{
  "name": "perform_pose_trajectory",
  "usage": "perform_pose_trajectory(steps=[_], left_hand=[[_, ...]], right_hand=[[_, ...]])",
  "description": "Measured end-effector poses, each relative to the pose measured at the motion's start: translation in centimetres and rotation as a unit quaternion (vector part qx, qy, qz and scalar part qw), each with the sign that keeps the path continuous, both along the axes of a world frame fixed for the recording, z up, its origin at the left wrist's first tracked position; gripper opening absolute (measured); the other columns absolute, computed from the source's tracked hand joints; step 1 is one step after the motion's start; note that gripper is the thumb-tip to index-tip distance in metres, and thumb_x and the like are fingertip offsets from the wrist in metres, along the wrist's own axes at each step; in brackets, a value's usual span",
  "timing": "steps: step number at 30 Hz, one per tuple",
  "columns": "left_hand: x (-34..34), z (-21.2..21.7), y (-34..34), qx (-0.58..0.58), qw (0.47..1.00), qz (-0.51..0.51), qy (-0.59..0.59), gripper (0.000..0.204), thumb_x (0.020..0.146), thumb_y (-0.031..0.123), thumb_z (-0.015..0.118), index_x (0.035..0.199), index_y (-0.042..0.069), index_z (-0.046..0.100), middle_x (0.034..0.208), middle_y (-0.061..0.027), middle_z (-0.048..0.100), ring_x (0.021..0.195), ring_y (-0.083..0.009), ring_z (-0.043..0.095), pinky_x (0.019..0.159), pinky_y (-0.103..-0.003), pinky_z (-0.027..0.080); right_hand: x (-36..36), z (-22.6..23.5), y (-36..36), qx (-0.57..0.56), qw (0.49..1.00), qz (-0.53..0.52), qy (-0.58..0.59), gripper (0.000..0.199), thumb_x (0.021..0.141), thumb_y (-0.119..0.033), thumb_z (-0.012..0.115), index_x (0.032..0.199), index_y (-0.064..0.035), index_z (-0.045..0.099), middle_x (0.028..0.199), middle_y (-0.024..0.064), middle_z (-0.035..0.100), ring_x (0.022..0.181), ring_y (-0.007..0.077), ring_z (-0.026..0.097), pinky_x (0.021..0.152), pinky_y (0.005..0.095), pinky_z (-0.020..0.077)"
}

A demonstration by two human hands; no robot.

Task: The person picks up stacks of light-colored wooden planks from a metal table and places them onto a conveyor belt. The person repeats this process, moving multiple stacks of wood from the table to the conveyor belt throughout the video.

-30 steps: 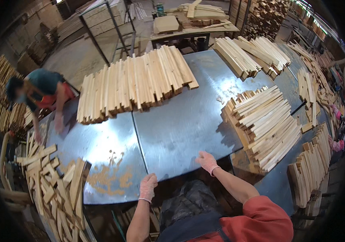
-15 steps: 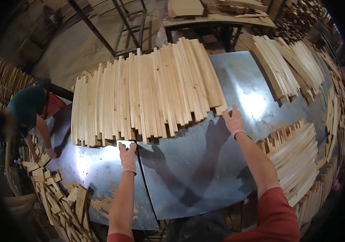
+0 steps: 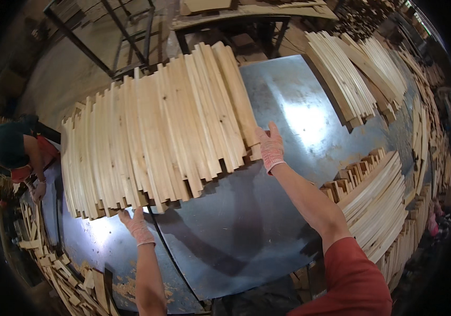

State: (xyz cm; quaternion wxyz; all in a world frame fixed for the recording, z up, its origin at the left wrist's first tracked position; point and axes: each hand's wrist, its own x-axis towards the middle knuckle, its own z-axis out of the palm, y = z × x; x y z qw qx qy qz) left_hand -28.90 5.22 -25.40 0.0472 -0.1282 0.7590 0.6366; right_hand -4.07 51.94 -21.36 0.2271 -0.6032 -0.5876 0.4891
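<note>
A wide row of pale wooden slats (image 3: 157,137) lies side by side across the grey metal table (image 3: 246,226). My left hand (image 3: 137,226), in a pinkish work glove, reaches under the near ends of the slats at the row's left part, fingers spread. My right hand (image 3: 270,147), gloved the same, rests against the near right corner of the row, touching the outermost slat. Neither hand is closed around a slat.
More slat stacks lie at the table's far right (image 3: 352,79) and near right (image 3: 378,200). Loose offcuts (image 3: 62,268) pile up at the lower left. Another person (image 3: 20,152) in a dark top bends at the table's left edge. A metal frame (image 3: 114,37) stands behind.
Both my hands have reached further forward to the near edge of the slat row; the view has moved closer over the table. The person at the left stays bent over.
</note>
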Motion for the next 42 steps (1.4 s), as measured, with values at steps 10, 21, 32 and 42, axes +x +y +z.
perform_pose_trajectory(steps=[10, 21, 32, 42], left_hand=[[-2.4, -0.3, -1.3, -0.147, 0.985, -0.092, -0.018, 0.118, 0.08, 0.014, 0.096, 0.17, 0.002, 0.02, 0.166, -0.0196, 0.037, 0.136, -0.03, 0.053, 0.101, -0.039, 0.054], [2.4, 4.7, 4.5, -0.19, 0.977, -0.095, 0.021, 0.103, 0.078, 0.014, 0.096, 0.157, -0.011, 0.034, 0.146, -0.0221, 0.053, 0.128, -0.031, 0.056, 0.111, -0.039, 0.048], [-1.9, 11.8, 6.5, -0.391, 0.878, -0.266, -0.074, 0.088, 0.077, 0.038, 0.092, 0.144, -0.007, 0.054, 0.127, -0.0218, 0.068, 0.12, -0.0324, 0.067, 0.104, -0.041, 0.052], [-11.2, 9.5, 17.7, -0.437, 0.876, -0.197, -0.047, 0.101, 0.087, 0.059, 0.076, 0.158, -0.005, 0.042, 0.147, -0.0307, 0.062, 0.133, -0.0443, 0.062, 0.11, -0.048, 0.05]], right_hand=[[-1.0, 2.9, 1.9, -0.069, 0.965, 0.247, -0.045, 0.068, 0.096, -0.047, 0.071, 0.15, -0.0063, 0.061, 0.14, 0.0209, 0.069, 0.128, 0.0349, 0.065, 0.109, 0.0406, 0.0498], [-3.1, 1.9, 5.0, 0.002, 0.967, 0.241, -0.077, 0.064, 0.095, -0.049, 0.066, 0.14, -0.0038, 0.061, 0.129, 0.0269, 0.072, 0.121, 0.0446, 0.067, 0.104, 0.0463, 0.0519], [-11.0, -1.0, 11.6, 0.119, 0.931, 0.263, -0.224, 0.065, 0.103, -0.057, 0.056, 0.136, -0.0004, 0.057, 0.128, 0.0297, 0.07, 0.122, 0.0483, 0.065, 0.102, 0.049, 0.0512], [-13.3, 2.6, 9.9, 0.1, 0.947, 0.151, -0.267, 0.077, 0.101, -0.065, 0.057, 0.143, -0.0001, 0.054, 0.133, 0.031, 0.068, 0.126, 0.0485, 0.064, 0.107, 0.0531, 0.0507]])
